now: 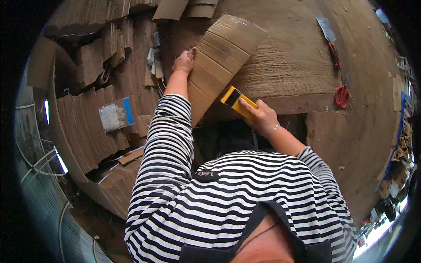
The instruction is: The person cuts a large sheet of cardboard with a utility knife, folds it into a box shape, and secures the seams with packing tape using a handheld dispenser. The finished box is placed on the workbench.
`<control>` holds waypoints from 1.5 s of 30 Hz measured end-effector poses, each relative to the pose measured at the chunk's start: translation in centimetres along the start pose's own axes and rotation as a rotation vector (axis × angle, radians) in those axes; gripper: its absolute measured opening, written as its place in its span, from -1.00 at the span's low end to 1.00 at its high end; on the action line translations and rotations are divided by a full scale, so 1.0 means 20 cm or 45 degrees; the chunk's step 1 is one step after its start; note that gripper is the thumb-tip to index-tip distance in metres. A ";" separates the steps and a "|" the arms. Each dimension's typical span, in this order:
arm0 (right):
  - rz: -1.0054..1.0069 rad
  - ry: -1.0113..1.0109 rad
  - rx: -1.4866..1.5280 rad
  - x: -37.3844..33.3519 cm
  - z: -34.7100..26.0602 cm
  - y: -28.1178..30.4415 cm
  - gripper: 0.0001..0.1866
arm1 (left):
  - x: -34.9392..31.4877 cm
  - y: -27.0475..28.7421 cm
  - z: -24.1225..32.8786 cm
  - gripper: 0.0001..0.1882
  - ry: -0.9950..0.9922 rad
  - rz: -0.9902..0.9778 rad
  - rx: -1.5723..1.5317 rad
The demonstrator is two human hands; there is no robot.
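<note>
My left hand (183, 61) grips the cardboard strip (221, 61), slanting away rightward; my right hand (262, 117), nearer its lower end, clasps a yellow cutter (237, 100).

A wide brown worktop (302, 65), worn and scattered with small scraps, is seen from above and fills the upper right. Red-handled scissors (342, 95) are laid near its right side. Stacks of flat cardboard sheets (94, 118) are piled to the left, with a small clear packet (115, 115) with a blue edge laid on them. A dark gap (228, 136) is seen below the worktop's front edge. Corrugated metal sheeting (48, 206) is visible at the lower left. Bright daylight is seen at the lower right rim (379, 232).
</note>
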State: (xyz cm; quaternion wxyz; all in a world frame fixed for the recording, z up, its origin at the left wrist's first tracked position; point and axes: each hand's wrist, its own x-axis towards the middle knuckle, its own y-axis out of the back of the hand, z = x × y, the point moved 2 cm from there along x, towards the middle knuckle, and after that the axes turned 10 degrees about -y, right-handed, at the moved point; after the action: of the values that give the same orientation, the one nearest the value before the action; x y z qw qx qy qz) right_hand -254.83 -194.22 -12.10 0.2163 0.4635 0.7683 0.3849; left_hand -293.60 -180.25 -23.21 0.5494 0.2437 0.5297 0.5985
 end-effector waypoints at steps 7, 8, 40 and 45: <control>-0.117 -0.013 -0.050 0.35 -0.04 -0.24 -0.20 | -0.11 0.06 0.37 -0.42 -0.621 0.021 -0.389; -0.133 -0.021 -0.045 0.39 -0.05 -0.26 -0.20 | -0.20 0.15 0.46 -0.39 -0.605 -0.059 -0.489; -0.618 -0.309 -0.018 0.72 -0.01 -0.49 -0.49 | 0.48 0.53 -0.30 -0.14 0.033 0.026 -0.071; -0.767 -0.288 -0.228 1.00 -0.07 -0.63 -0.78 | 0.25 0.57 -0.09 -0.27 -0.199 -0.081 -0.509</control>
State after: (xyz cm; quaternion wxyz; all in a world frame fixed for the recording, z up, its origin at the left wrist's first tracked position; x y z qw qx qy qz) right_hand -272.18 -180.64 -20.69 0.4441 0.2343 0.8051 0.3159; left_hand -301.13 -174.52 -15.06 0.6448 0.1587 0.3638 0.6533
